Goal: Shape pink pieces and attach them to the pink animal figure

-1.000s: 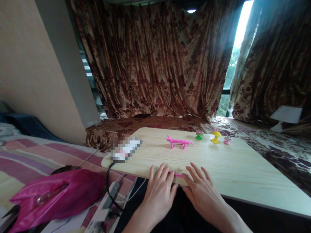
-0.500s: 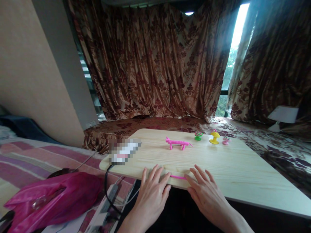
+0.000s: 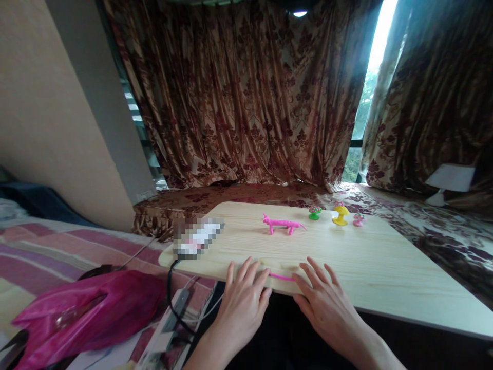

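Curtains (image 3: 239, 103) Part on a Sliver of Green

Foliage (image 3: 352, 165) shows through a narrow window (image 3: 367, 97) between their heavy brown, floral-patterned folds. At right, a small white lamp (image 3: 450, 178) stands on a patterned cloth (image 3: 396, 210) in dim light. At left, a glossy magenta bag (image 3: 103, 308) slumps across a striped bedspread (image 3: 42, 252), near a white power strip (image 3: 165, 325).

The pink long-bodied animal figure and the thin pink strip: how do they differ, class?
The pink long-bodied animal figure stands on its legs; the thin pink strip lies flat. The figure has a head and tail; the strip's visible part is a plain line. Both are pink.
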Available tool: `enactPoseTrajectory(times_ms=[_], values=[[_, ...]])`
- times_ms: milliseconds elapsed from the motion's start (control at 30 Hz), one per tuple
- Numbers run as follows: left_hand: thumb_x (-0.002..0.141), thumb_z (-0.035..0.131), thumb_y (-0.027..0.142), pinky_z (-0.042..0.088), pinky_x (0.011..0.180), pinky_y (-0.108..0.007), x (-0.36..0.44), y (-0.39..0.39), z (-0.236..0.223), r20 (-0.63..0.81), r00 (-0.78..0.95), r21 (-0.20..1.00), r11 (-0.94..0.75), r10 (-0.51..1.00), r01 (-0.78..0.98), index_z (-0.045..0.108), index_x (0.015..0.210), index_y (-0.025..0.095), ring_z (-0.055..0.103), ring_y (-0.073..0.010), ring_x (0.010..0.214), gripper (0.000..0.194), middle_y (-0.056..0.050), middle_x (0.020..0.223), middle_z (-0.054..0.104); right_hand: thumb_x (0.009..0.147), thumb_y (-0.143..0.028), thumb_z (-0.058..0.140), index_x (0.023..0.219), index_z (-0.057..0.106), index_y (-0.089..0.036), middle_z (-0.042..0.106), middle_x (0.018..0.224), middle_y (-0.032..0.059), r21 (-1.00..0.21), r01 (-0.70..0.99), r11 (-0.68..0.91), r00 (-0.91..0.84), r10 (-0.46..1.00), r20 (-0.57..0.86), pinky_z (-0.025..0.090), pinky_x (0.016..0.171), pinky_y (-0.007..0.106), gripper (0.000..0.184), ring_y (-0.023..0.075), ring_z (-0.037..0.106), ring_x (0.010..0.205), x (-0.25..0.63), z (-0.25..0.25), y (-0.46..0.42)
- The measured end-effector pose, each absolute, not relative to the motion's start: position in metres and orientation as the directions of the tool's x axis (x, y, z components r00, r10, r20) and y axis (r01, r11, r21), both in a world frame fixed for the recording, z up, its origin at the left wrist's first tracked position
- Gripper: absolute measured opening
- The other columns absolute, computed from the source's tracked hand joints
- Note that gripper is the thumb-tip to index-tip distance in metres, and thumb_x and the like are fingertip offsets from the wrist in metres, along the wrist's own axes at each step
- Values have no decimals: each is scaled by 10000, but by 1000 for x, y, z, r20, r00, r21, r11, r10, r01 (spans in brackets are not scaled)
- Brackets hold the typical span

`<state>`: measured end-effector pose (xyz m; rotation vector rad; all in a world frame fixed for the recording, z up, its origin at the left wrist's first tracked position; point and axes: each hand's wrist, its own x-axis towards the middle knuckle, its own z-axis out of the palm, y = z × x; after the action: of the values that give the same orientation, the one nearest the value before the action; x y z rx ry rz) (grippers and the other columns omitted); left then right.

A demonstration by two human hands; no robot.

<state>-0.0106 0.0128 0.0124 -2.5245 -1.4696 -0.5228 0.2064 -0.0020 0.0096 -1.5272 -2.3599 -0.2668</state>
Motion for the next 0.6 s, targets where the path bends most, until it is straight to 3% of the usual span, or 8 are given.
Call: enactPoseTrajectory(times_ms=[267,433,600], values=[[921,355,310,190,1064,-614,-10,9,8,386,461,23,-507,799,861,457,1289,276,306,-271,1327,383,-71,1357,491,904,-333,423,1310,448,-281,437,1382,87,65,884,462,-456,826,333,259,1025,574,410,325,245,1337,212,6,-7],[918,359,301,199,1059,-613,-9,10,11,390,444,21,-490,806,871,480,1270,256,317,-280,1319,375,-89,1336,504,915,-371,403,1243,519,-285,468,1357,82,46,909,414,-402,843,356,257,1024,574,359,322,286,1320,209,6,-2],[921,351,297,193,1065,-600,-14,8,11,383,457,34,-507,803,862,461,1284,281,315,-262,1319,379,-73,1354,487,899,-343,436,1299,457,-296,449,1374,75,71,893,443,-439,829,346,269,1023,566,403,318,262,1332,210,3,-5]])
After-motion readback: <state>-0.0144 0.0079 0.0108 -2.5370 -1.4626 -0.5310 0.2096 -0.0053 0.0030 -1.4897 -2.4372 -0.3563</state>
